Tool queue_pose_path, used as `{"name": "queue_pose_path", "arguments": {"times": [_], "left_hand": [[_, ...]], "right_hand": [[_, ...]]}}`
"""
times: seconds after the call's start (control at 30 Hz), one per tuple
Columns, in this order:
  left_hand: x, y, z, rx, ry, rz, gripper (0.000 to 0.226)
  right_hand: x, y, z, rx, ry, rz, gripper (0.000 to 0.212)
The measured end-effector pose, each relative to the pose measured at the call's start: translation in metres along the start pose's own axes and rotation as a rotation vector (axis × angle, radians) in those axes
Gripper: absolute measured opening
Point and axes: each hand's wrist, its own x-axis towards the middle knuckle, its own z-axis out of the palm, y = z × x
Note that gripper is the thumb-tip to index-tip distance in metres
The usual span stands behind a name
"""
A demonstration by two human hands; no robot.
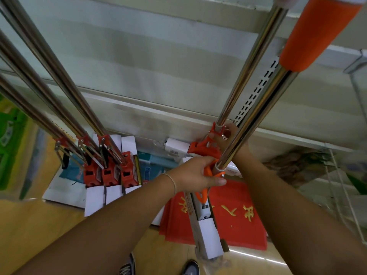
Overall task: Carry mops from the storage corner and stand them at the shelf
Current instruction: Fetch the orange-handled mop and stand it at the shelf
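Three mops with shiny steel poles and orange heads lean against the white shelf on the left. Two more steel-poled mops are at the right. The nearer mop has an orange foam grip up high. My left hand grips its orange base fitting just below the pole. The farther mop stands against the shelf; my right hand reaches behind the near pole at that mop's orange collar, mostly hidden. The near mop's white sleeved head hangs above the floor.
A red mat with gold characters lies on the yellow floor under the right mops. White cardboard sleeves cover the left mops' heads. A slotted shelf upright rises behind. Green packaging sits at far left. My shoes show at the bottom.
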Motion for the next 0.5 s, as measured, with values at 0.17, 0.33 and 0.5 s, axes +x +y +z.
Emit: {"name": "queue_pose_path", "arguments": {"times": [0.17, 0.33, 0.5], "left_hand": [[0.001, 0.002, 0.000, -0.002, -0.009, -0.007, 0.037], [-0.002, 0.009, -0.006, -0.041, -0.048, -0.008, 0.034], [-0.003, 0.018, -0.015, 0.009, -0.133, -0.062, 0.038]], "right_hand": [[-0.046, 0.039, 0.002, -0.237, -0.080, 0.033, 0.035], [-0.116, 0.046, -0.002, -0.014, -0.306, 0.072, 0.042], [-0.150, 0.033, 0.010, 0.060, -0.285, 0.084, 0.044]]}}
